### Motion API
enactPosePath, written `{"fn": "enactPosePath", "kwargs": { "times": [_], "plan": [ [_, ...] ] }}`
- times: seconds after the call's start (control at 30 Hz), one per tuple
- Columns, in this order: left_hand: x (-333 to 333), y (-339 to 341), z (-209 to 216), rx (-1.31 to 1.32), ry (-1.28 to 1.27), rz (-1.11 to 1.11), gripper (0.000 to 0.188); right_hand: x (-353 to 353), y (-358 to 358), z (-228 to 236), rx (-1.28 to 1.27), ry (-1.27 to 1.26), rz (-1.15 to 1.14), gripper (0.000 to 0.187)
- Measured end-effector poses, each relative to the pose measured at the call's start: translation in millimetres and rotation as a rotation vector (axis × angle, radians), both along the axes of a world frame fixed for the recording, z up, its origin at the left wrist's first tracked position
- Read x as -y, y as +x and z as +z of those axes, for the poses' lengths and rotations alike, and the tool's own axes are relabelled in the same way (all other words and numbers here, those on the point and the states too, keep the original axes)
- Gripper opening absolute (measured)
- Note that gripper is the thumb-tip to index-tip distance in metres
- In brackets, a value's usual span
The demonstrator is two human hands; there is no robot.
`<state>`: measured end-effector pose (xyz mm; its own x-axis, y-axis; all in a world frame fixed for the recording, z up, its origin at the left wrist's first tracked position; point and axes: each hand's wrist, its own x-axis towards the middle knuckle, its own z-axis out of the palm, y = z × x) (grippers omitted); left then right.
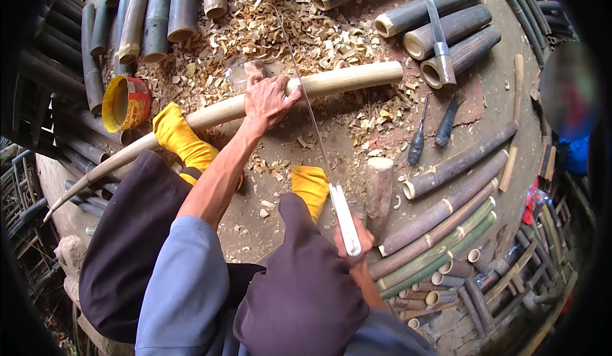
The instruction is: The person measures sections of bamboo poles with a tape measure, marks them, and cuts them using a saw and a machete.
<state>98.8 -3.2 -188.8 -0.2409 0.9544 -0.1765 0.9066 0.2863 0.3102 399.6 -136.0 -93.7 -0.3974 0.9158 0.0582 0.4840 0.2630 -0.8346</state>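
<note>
A long pale peeled bamboo pole (pixel 354 79) slants across the work area, its thin end curving down to the lower left. My left hand (pixel 271 101) is closed around the pole, beside a short wooden stake (pixel 254 70) that shows just behind it. In my right hand (pixel 362 236) is the white handle of a handsaw (pixel 312 117). Its long thin blade crosses the pole just right of my left hand; I cannot tell how deep it sits in the wood. My knee partly hides the right forearm, and the handle covers some of the fingers.
Wood chips (pixel 325 43) cover the ground beyond the pole. A red and yellow bucket (pixel 127 104) stands left. A curved blade (pixel 435 31) lies across bamboo sections at upper right, with an awl-like tool (pixel 417 136) nearer. An upright log (pixel 380 193) stands near my right hand.
</note>
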Motion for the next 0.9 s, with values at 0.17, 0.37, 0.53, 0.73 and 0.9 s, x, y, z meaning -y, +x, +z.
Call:
{"fn": "enactPosePath", "kwargs": {
  "times": [0.17, 0.37, 0.53, 0.73, 0.9],
  "plan": [
    [2, -5, 2, -0.012, -0.03, -0.01, 0.049, 5, 2, -9, 0.073, -0.076, 0.001, 0.043],
    [4, -3, 2, 0.002, 0.005, -0.002, 0.048, 26, 26, -2, 0.148, -0.048, 0.005, 0.043],
    [-8, -1, 5, 0.047, -0.145, -0.004, 0.048, -20, -35, -24, -0.063, -0.158, -0.144, 0.028],
    [9, -3, -1, -0.062, 0.02, -0.106, 0.052, 73, 75, -59, 0.036, -0.169, -0.06, 0.022],
    [0, 21, -16, -0.122, -0.02, -0.011, 0.058, -8, -21, -53, 0.023, 0.211, -0.056, 0.02]
  ]
}}
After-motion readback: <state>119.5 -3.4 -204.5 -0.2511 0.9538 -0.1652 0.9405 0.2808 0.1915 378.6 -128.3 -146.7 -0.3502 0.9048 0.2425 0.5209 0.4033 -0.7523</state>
